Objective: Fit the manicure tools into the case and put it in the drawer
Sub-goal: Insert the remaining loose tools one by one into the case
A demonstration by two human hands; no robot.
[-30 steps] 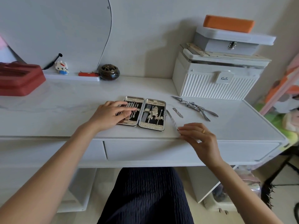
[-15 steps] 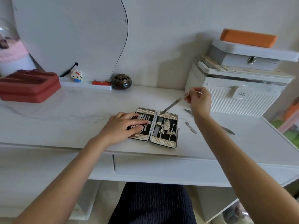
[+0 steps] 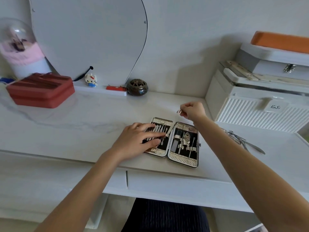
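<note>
The manicure case (image 3: pixel 183 159) lies open on the white desk, with several metal tools strapped into both halves. My left hand (image 3: pixel 135 142) rests flat on the left half, fingers straight over the tools. Above the case's far edge, my right hand (image 3: pixel 193 111) pinches the upper end of a thin metal nail file (image 3: pixel 169 131). The file slants down, and its lower tip reaches the left half beside my left fingertips. Loose nippers and scissors (image 3: pixel 239 139) lie on the desk to the right, partly hidden by my right forearm. The closed drawer front (image 3: pixel 175 185) sits under the desk edge.
A white ribbed box (image 3: pixel 254 113) with a smaller box and an orange pad on top stands at the right. A red case (image 3: pixel 40 91) sits at the left, a dark round pot (image 3: pixel 137 89) and a small figurine (image 3: pixel 91 80) by the mirror base.
My right hand picked the nail file up from the desk, lifted it and brought its tip down to the left half of the case. My left hand stayed on the case.
</note>
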